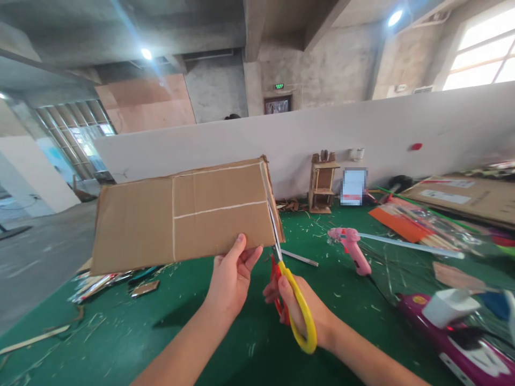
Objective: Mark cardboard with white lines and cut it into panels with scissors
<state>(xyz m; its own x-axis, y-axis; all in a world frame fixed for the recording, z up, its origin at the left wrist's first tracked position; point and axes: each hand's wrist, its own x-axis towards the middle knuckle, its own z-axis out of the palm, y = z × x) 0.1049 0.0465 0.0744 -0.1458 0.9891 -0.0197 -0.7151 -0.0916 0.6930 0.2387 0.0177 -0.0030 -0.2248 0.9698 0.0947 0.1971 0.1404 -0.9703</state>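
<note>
A flat brown cardboard sheet (137, 225) with pale marked lines is held up above the table. My left hand (233, 273) pinches its lower edge, thumb in front and fingers behind. In my right hand (301, 305) is a pair of scissors (300, 308) with one yellow and one red handle loop. The blades point upward at the sheet's right end, along the pale line there. A narrow strip of cardboard (274, 201) stands out to the right of the blades, still joined near the top corner.
A pink glue gun (354, 249) lies on the green table (209, 332), right of the hands. A purple power strip (434, 332) with a white plug is at the lower right. A small cardboard shelf (323, 185) stands by the white partition (225, 145). Scraps and a metallic strip (300, 257) lie about.
</note>
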